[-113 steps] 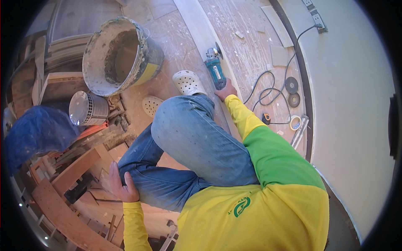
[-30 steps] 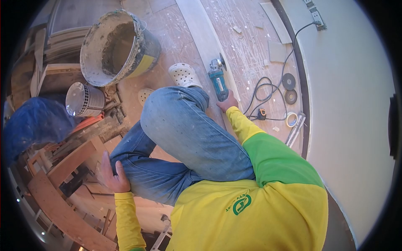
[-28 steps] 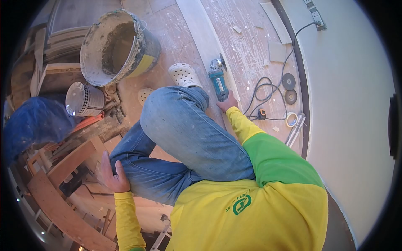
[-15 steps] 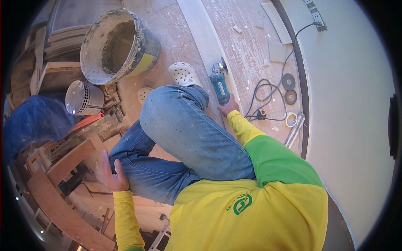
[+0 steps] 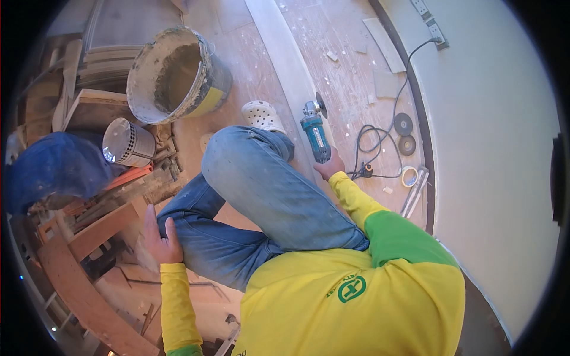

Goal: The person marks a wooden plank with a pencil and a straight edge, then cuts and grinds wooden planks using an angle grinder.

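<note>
My right hand [image 5: 331, 165] is wrapped round the rear end of a teal angle grinder [image 5: 316, 137], whose disc [image 5: 321, 104] points away from me over a long pale board [image 5: 284, 53] on the floor. My left hand [image 5: 161, 238] rests against the bent knee of my jeans [image 5: 193, 216], fingers extended and thumb apart, holding nothing. The grinder's black cord [image 5: 399, 95] lies looped to the right and runs up to a wall socket [image 5: 437, 35].
Two discs [image 5: 403, 124], a tape roll [image 5: 409, 176] and a tape measure [image 5: 367, 171] lie near the right wall. At the left are a large bucket [image 5: 133, 98], a smaller pail [image 5: 142, 146], a blue bag [image 5: 56, 169] and wood pieces [image 5: 95, 291].
The grinder and my right hand have moved back toward my body along the board. The camera view has shifted slightly. My left hand stays at the knee.
</note>
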